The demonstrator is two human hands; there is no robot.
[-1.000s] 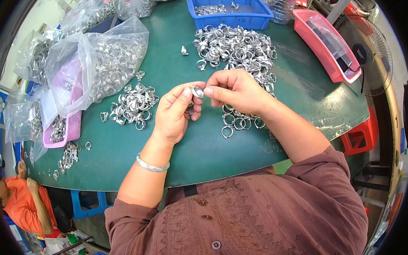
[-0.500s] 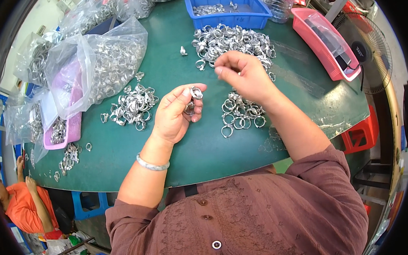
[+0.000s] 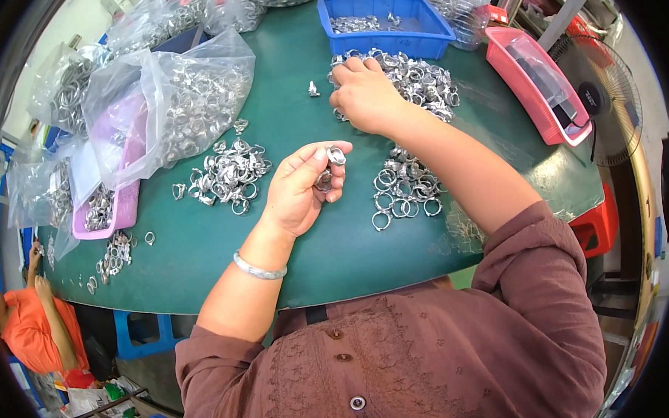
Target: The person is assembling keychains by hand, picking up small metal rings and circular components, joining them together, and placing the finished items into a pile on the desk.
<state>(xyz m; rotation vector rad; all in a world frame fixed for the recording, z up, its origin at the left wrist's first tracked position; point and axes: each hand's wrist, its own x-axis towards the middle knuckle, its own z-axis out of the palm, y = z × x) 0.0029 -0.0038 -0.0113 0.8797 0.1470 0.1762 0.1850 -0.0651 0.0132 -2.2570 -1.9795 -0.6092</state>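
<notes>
My left hand (image 3: 301, 186) is closed around silver metal rings, one of them a ring (image 3: 335, 155) pinched upright at the thumb and fingertips. Another ring (image 3: 323, 181) shows lower in the same fingers. My right hand (image 3: 366, 94) reaches over the left part of a large pile of metal rings (image 3: 430, 87), palm down, fingers bent and thumb apart. Its fingertips meet the rings and are partly hidden. Below that forearm lies a smaller cluster of rings (image 3: 404, 186). A third heap of rings (image 3: 230, 173) sits left of my left hand.
A blue tray (image 3: 390, 45) with some rings stands behind the large pile. At right is a pink basket (image 3: 544, 99) near a fan (image 3: 616, 96). Clear bags of rings (image 3: 200, 102) and a purple basket (image 3: 126, 208) crowd the left. A person in orange (image 3: 42, 323) sits far left.
My right hand has moved up and left, from above the near side of the large pile onto its left part. My left hand keeps its rings; the whole view has shifted slightly.
</notes>
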